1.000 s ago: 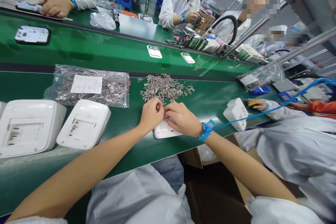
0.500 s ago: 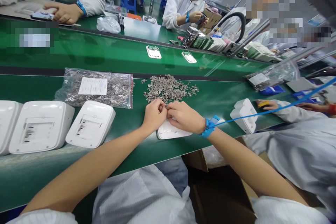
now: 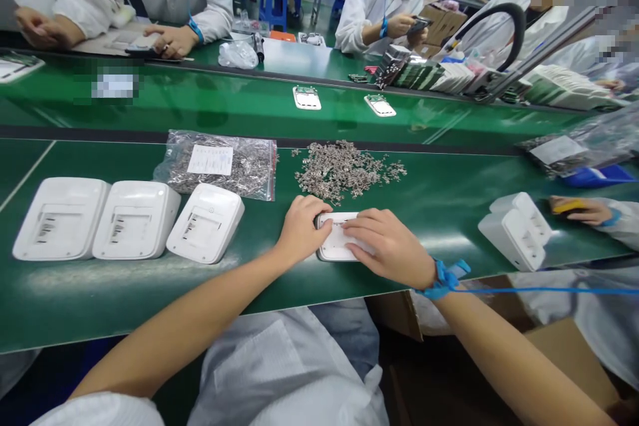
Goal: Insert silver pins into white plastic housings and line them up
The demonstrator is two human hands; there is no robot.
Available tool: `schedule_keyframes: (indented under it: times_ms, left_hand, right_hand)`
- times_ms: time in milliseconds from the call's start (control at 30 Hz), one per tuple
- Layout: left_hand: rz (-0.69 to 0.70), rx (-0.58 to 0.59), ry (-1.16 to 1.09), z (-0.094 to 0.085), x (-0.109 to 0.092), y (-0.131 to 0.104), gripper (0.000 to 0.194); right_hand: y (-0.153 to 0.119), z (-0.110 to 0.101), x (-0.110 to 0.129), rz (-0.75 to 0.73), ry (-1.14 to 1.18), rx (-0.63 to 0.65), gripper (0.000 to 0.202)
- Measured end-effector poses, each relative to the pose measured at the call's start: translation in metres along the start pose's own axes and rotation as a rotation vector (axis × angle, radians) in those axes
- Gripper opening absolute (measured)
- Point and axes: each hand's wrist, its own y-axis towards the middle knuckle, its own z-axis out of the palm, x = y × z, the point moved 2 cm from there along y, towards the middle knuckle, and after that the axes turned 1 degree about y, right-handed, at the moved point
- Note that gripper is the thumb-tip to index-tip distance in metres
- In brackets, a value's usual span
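A white plastic device housing (image 3: 339,252) lies on the green bench in front of me, partly covered by both hands. My left hand (image 3: 303,229) is closed around its left edge, thumb on top and fingers behind. Across its right part rests my right hand (image 3: 392,246), fingers stretched over the surface and thumb apart. A blue wrist strap (image 3: 445,279) circles my right wrist. Just beyond the housing is a loose pile of small metal clips (image 3: 344,170). Whether a clip sits under my right fingertips is hidden.
Three similar white housings (image 3: 137,219) stand in a row at left, before a labelled bag of metal parts (image 3: 244,163). More white housings (image 3: 519,229) stand at right, near a co-worker's hand (image 3: 582,211). Two small white panels (image 3: 307,98) lie on the strip beyond. Co-workers sit opposite.
My hands were pinched together above the housing; now they are apart, the left gripping its edge and the right laid over it. The view has shifted, showing more on the left.
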Motion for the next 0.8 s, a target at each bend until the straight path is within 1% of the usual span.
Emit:
schedule_keyframes:
  times_ms: [167, 267, 633, 800]
  left_hand:
    - [-0.005, 0.053, 0.026, 0.009, 0.001, 0.005, 0.011]
    - [-0.019, 0.051, 0.035, 0.009, 0.002, 0.005, 0.012]
    - [-0.066, 0.052, 0.064, 0.01, 0.0, 0.004, 0.011]
    - [-0.05, 0.051, 0.125, 0.012, -0.001, 0.003, 0.011]
  right_hand:
    - [-0.011, 0.009, 0.004, 0.016, -0.005, -0.045, 0.027]
    - [-0.012, 0.012, 0.005, 0.015, -0.008, -0.07, 0.028]
    - [-0.015, 0.014, 0.008, 0.0, -0.047, -0.074, 0.03]
    - [-0.012, 0.012, 0.011, -0.049, -0.104, -0.056, 0.031]
